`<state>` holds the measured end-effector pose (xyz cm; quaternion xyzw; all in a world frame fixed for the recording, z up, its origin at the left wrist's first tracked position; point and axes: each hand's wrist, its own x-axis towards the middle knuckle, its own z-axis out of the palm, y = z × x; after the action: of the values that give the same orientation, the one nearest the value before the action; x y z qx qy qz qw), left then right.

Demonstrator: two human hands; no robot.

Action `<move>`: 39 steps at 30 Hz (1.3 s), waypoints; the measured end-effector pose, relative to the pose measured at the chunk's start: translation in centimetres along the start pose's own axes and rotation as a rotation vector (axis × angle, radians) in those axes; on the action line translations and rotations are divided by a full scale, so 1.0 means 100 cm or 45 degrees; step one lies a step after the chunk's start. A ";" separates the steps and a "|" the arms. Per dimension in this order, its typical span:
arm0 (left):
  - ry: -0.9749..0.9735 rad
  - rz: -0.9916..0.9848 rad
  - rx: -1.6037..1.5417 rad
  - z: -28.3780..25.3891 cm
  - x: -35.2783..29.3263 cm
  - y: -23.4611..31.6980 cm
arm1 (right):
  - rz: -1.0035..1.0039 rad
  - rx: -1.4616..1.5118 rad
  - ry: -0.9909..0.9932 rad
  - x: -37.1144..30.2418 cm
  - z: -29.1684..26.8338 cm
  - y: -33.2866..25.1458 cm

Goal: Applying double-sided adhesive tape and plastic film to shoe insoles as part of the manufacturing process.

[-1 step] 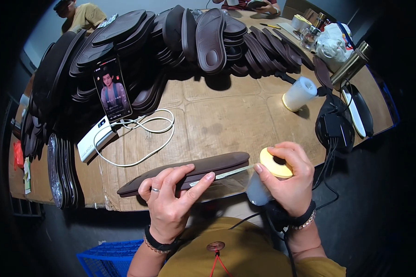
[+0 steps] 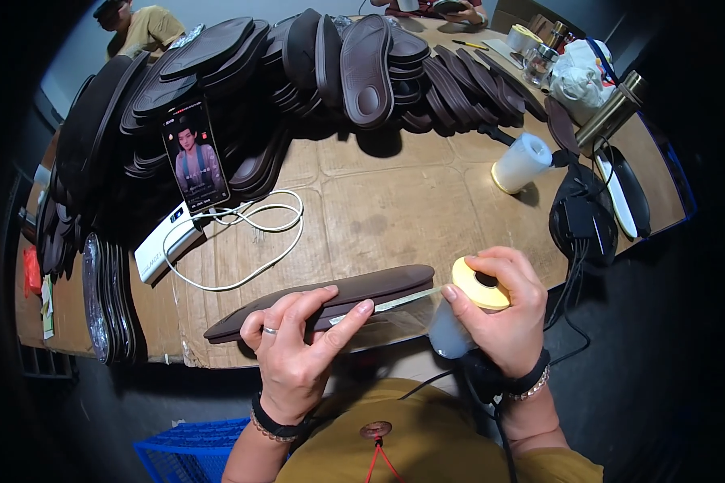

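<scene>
My left hand [image 2: 296, 342] is closed on a stacked pair of dark brown insoles [image 2: 379, 281] at the table's near edge, wrapped around their near side. Its thumb presses a narrow pale strip of tape [image 2: 407, 300] onto the insoles' side. That strip runs taut to a yellow tape roll [image 2: 465, 282], gripped in my right hand [image 2: 509, 310] with the thumb at the strip's start. Just below the roll, a translucent plastic roll [image 2: 451, 332] shows in part, the rest hidden behind my right hand.
Brown insoles [image 2: 368, 72] are heaped along the table's far side. A phone [image 2: 195, 157] leans there beside a white power bank [image 2: 167, 245] with a looped white cable [image 2: 300, 221]. Further right stand another translucent roll [image 2: 522, 165], a black device with cords [image 2: 580, 213] and a metal flask [image 2: 612, 110].
</scene>
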<state>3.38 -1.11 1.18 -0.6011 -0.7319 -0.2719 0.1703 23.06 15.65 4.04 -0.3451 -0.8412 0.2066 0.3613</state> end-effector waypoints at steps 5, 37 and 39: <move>0.009 -0.003 -0.006 0.001 -0.002 -0.002 | 0.015 0.035 -0.016 0.000 0.001 -0.001; 0.214 0.052 -0.434 0.011 0.008 -0.031 | 0.339 0.746 -0.797 0.038 -0.005 0.013; 0.227 0.036 -0.459 0.012 0.007 -0.033 | 0.329 0.758 -0.805 0.041 -0.006 0.009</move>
<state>0.09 -0.21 -0.01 -0.6058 -0.6448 -0.4482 0.1277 21.86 19.31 5.75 -0.2483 -0.7641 0.5783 0.1415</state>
